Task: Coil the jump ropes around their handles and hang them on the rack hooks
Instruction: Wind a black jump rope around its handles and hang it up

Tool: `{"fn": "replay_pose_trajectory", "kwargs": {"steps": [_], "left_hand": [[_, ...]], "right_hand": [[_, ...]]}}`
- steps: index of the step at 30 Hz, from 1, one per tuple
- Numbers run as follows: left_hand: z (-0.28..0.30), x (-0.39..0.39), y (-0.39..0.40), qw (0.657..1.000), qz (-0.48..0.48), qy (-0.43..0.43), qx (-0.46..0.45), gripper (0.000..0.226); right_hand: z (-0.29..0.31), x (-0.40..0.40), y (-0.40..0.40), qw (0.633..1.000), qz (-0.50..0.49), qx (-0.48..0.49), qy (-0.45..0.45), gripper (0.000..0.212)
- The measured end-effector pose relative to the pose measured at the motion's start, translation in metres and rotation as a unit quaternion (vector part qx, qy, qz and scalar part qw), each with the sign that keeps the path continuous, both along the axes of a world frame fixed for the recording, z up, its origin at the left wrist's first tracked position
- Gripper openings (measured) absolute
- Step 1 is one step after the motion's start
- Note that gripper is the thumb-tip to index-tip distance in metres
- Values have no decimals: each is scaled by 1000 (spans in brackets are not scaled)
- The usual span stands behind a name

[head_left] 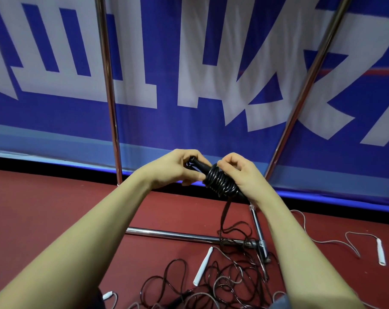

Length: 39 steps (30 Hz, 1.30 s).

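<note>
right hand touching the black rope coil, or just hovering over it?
Touching. The head view shows the right hand with fingertips pinching the top wrap of the black rope coil wound on the handles, no gap visible.

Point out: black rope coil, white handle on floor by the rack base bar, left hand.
black rope coil [220,182], head view, middle of the wound turns
white handle [203,266], head view, mid-shaft
left hand [175,169], head view, back of hand

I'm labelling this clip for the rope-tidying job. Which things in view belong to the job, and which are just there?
Part of the job:
- black jump rope, coiled on its handles, held by left hand and right hand
- loose ropes on the floor
- white handles
- chrome rack frame

Just there:
- blue banner
- red floor
</note>
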<state>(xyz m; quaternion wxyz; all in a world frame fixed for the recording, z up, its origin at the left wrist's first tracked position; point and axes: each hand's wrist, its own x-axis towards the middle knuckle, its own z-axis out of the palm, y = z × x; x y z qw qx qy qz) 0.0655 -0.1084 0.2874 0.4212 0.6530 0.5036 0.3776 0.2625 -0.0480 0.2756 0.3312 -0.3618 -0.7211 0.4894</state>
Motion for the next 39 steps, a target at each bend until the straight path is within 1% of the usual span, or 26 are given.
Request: {"fn": "replay_pose_trajectory", "kwargs": {"steps": [2, 4, 7, 9, 11, 12, 13, 15, 16, 17, 18, 21, 22, 24, 26, 28, 31, 33, 35, 37, 39], "left_hand": [[-1, 4, 1, 1000, 23, -15, 12, 18], [-1, 11, 2, 997, 64, -45, 21, 24], [-1, 29, 5, 982, 167, -75, 44, 48], [-5, 45, 7, 961, 254, -46, 98, 61], [-10, 57, 6, 931, 327, -17, 160, 61], [-13, 61, 5, 919, 346, -4, 189, 57], [-18, 61, 5, 910, 351, 19, 219, 49], [-25, 59, 7, 893, 339, 99, 278, 31], [-28, 58, 8, 884, 334, 142, 296, 29], [-31, 58, 8, 877, 330, 181, 299, 32], [-33, 59, 8, 873, 323, 221, 292, 40], [-37, 60, 8, 852, 296, 333, 275, 77], [-37, 58, 8, 842, 297, 355, 277, 83], [-33, 53, 9, 830, 298, 393, 260, 88], [-28, 53, 9, 831, 281, 430, 215, 87], [-26, 56, 9, 842, 267, 428, 193, 83], [-25, 51, 10, 872, 249, 358, 222, 77], [-26, 44, 12, 897, 209, 294, 253, 76], [-30, 33, 15, 910, 173, 255, 276, 76], [-35, 29, 18, 919, 147, 234, 280, 74], [-38, 30, 18, 926, 137, 221, 273, 72]], "right_hand": [[1, -3, -1, 998, -20, -34, 57, 16], [1, -6, -1, 993, -63, -33, 99, 16], [-3, -12, 0, 983, -123, -9, 135, 20], [-4, -16, -1, 976, -147, -1, 158, 20], [-4, -19, -2, 967, -175, 0, 184, 21], [-5, -20, -3, 963, -186, 1, 194, 21], [-5, -21, -4, 961, -192, 2, 201, 21], [-6, -24, -6, 958, -196, 1, 207, 20], [-6, -25, -6, 957, -200, -4, 211, 19], [-6, -26, -6, 954, -206, -11, 217, 19], [-6, -26, -5, 951, -212, -18, 223, 18], [-6, -24, -4, 948, -201, -44, 241, 19], [-6, -24, -3, 947, -189, -53, 254, 18], [-5, -24, -4, 945, -164, -64, 276, 17], [-5, -25, -4, 948, -148, -60, 275, 16], [-6, -25, -4, 950, -132, -54, 278, 15], [-6, -23, -1, 952, -108, -50, 282, 14], [-5, -19, 1, 953, -99, -44, 282, 13], [-6, -16, 4, 953, -97, -35, 284, 10], [-8, -16, 6, 950, -106, -41, 289, 5], [-13, -17, 9, 950, -115, -56, 286, 18]]}}
